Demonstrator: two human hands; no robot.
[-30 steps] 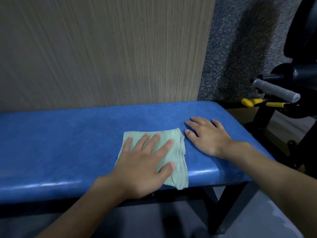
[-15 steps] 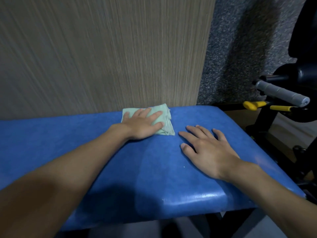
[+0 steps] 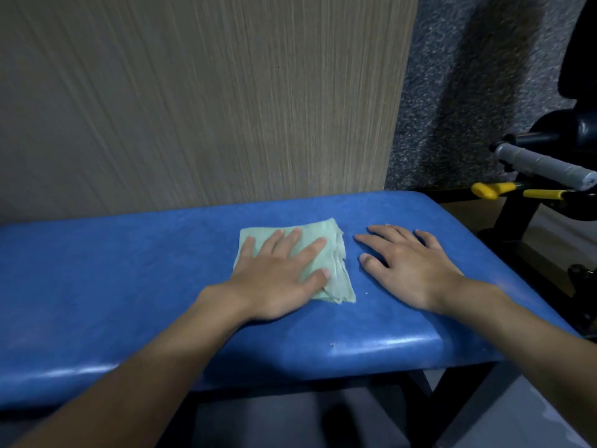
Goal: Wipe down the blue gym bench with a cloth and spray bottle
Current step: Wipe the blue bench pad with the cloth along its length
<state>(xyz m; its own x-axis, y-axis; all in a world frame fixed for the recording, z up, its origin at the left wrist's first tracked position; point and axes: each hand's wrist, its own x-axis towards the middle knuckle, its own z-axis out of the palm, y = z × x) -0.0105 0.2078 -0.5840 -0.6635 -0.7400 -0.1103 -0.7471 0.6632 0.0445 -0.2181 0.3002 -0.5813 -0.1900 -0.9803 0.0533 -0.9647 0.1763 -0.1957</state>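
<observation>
The blue padded gym bench (image 3: pixel 113 286) runs across the view, its right end in front of me. A folded pale green cloth (image 3: pixel 334 253) lies on the bench top, a little right of centre. My left hand (image 3: pixel 277 276) lies flat on the cloth with spread fingers, pressing it onto the padding. My right hand (image 3: pixel 410 266) rests palm down on the bare bench just right of the cloth, holding nothing. No spray bottle is in view.
A wood-grain wall panel (image 3: pixel 193 108) stands right behind the bench, with a grey textured wall (image 3: pixel 468 92) beside it. A black gym machine with a grey handle (image 3: pixel 542 164) and yellow levers (image 3: pixel 491 190) stands at the right. Black bench legs (image 3: pixel 452 409) show below.
My left hand pushed the cloth from the near edge to the far edge by the wall, then drew it back to the middle. My right hand stayed flat on the bench.
</observation>
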